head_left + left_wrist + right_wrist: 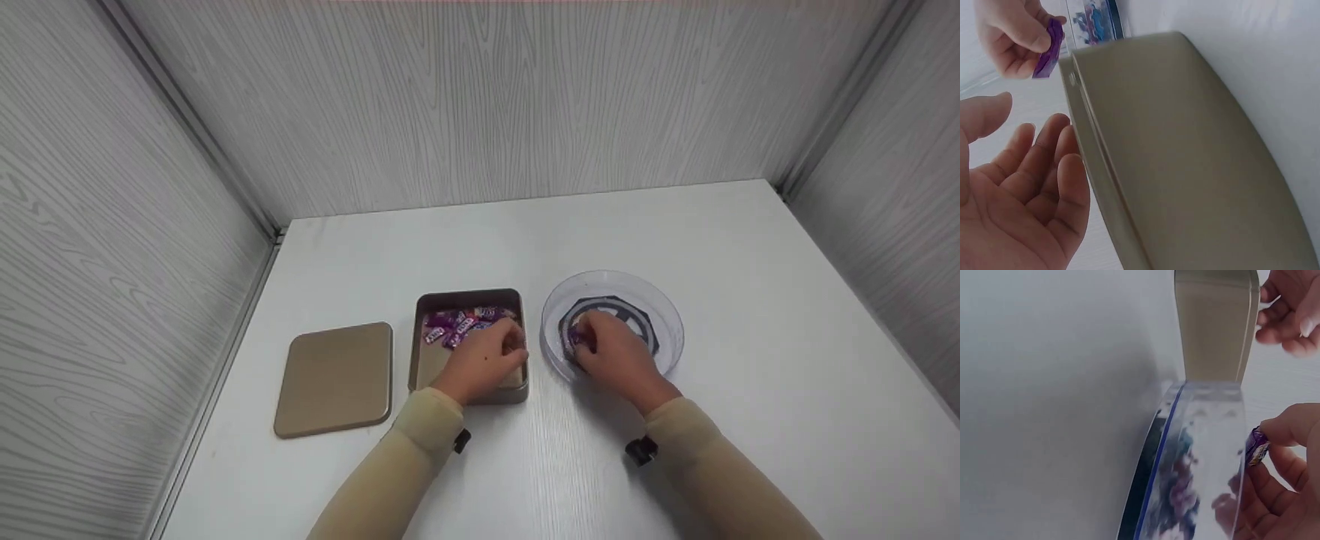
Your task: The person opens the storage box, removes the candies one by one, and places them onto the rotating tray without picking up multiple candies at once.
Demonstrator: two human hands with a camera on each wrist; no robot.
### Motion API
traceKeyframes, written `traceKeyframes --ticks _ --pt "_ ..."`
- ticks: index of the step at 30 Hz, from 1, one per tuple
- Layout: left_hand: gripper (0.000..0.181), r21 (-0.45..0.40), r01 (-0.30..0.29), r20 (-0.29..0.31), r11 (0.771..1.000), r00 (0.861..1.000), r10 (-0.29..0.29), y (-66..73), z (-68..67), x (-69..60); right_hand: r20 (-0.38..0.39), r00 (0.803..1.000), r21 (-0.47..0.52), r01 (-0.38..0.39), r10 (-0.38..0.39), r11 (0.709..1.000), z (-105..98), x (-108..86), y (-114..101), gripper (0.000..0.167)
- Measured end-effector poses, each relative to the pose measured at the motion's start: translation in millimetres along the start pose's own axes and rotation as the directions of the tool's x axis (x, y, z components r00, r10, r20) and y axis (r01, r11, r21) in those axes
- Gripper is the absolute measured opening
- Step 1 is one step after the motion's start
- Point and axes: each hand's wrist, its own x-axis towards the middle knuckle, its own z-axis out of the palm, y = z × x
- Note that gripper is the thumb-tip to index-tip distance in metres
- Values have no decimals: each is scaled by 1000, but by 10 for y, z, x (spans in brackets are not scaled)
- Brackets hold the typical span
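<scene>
White desk (525, 480) is seen | clear bowl (670, 319) is set just right of tin (430, 367) | lid (336, 380) is laid flat left of tin | left hand (484, 360) is held over tin, grip loosely spread | right hand (619, 358) is held over bowl | candies (461, 326) are heaped in tin's far half | one candy (1257, 446) is pinched in right grip
</scene>
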Motion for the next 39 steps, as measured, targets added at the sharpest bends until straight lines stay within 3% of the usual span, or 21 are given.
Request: traceKeyframes --ticks 5,11,14,19,22,28,33,39 --pt "20 48 86 -42 995 996 -84 -101 -63 1 36 999 -85 -38 41 996 -33 18 73 16" --pt "25 104 187 -100 977 979 -176 -259 -157 15 34 997 -171 -60 67 983 -12 17 170 18" --pt "31 168 235 -135 957 968 -214 -357 -193 32 5 998 -183 -61 63 981 -8 8 204 19" --pt "44 318 286 -166 904 955 -244 -526 -231 44 -41 999 -178 -40 33 983 -32 -8 202 20" --pt "45 371 278 -151 886 960 -238 -598 -230 37 -57 998 -164 -29 20 986 -46 -12 184 20" --pt "37 430 211 -77 878 977 -196 -649 -173 40 -64 998 -144 -13 3 989 -61 -23 126 19" --pt "35 474 210 -88 855 978 -191 -658 -133 72 -70 997 -149 20 -31 989 -66 -31 99 19" --pt "31 498 197 -86 845 980 -178 -662 -101 106 -63 998 -127 20 -28 992 -36 -47 107 18"
